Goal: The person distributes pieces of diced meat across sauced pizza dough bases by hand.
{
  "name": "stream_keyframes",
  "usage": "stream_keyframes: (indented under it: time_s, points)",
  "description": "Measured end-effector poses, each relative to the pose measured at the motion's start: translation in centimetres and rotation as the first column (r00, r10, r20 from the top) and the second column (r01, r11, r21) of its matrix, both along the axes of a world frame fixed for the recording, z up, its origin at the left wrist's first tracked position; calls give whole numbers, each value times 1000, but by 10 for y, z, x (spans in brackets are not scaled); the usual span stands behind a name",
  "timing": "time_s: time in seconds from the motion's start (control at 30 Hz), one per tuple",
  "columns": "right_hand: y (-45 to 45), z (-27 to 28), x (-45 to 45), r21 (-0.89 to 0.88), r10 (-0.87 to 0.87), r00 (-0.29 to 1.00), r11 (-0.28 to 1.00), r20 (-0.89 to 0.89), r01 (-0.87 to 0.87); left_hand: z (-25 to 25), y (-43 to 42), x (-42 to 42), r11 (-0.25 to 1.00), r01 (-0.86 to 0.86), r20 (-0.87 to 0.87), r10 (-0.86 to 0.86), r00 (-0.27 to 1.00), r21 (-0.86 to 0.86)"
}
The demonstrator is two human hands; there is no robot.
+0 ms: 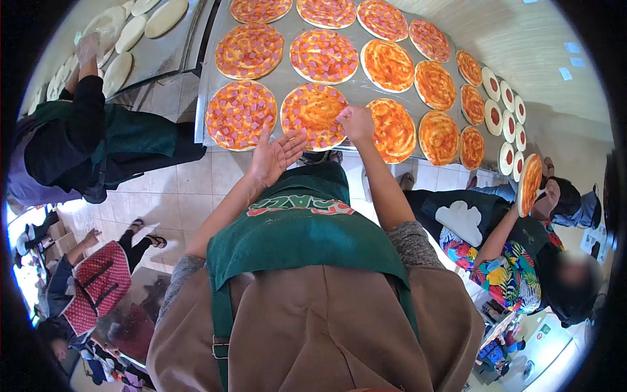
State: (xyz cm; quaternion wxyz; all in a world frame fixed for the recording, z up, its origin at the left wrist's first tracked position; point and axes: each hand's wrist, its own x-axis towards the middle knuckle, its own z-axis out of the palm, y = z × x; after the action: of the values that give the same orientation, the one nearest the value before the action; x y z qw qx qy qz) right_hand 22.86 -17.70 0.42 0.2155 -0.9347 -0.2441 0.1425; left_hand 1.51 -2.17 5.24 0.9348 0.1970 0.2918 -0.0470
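My right hand [358,125] is closed in a pinch over the right side of a pizza [313,108], with pink diced ham [342,115] at the fingertips. This pizza has red sauce, and ham cubes lie mostly around its edge. My left hand [279,157] is palm up with the fingers stretched out, at the table's front edge just below the same pizza. To its left is a pizza [241,114] covered with ham cubes. On the right of my right hand lies a pizza [390,130] with only sauce showing.
The metal table [346,59] holds several more pizzas, ham-topped at the left and back, sauced toward the right. Bases [491,116] with a red spot of sauce lie at the far right. A co-worker there holds a sauced pizza [529,185]. Another reaches over plain bases [130,32] at left.
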Motion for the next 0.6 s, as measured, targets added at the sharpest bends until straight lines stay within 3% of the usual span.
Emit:
stream_keyframes:
  time_s: [0.13, 0.2, 0.27, 0.37, 0.5, 0.6]
  points:
    - [11, 13, -18, 192, 62, 986, 977, 155, -92, 4, 0, 0, 1000, -12, -11, 12, 1000, -29]
    - [24, 26, -38, 466, 241, 963, 843, 119, -269, 2, -2, 1, 999, -7, -6, 6, 1000, -44]
    - [37, 61, -67, 483, 395, 911, 779, 118, -400, -6, -3, 4, 998, 5, 11, -4, 1000, -61]
    - [41, 70, -85, 484, 472, 868, 729, 157, -484, -2, -4, 4, 999, 29, 41, -27, 999, -44]
    - [35, 57, -76, 511, 445, 893, 753, 67, -414, -4, -3, 6, 998, 23, 62, -19, 998, -65]
    - [15, 0, -26, 443, 227, 974, 875, -20, -195, 7, -3, 6, 999, -1, 8, 1, 1000, -35]
